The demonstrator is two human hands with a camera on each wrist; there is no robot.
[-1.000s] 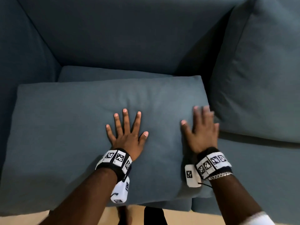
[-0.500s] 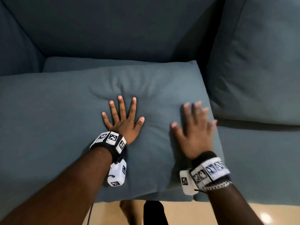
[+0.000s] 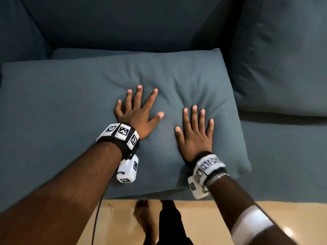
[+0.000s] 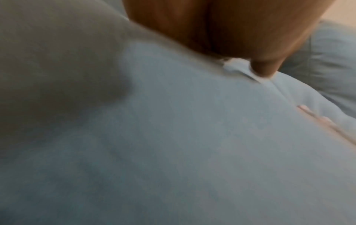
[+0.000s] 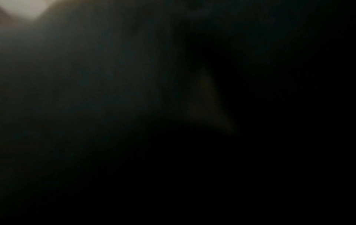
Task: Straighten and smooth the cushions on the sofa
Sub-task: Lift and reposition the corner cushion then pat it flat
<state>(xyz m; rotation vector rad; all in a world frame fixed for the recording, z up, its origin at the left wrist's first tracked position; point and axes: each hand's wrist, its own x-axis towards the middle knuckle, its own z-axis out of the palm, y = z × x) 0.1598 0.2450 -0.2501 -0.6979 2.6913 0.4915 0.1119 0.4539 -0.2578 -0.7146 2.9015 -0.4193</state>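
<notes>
Two blue cushions on the sofa [image 3: 123, 23]: the big loose cushion [image 3: 62, 112] lies flat on the seat, long axis left-right, far edge toward the backrest; second cushion [image 3: 283, 59] leans upright at right. We press left hand [image 3: 139, 115] and right hand [image 3: 196, 137] flat on it, fingers spread, gripping nothing

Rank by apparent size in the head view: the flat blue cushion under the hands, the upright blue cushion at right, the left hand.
1. Flat blue cushion.
2. Upright blue cushion, partly cut off by the frame.
3. Left hand.
</notes>
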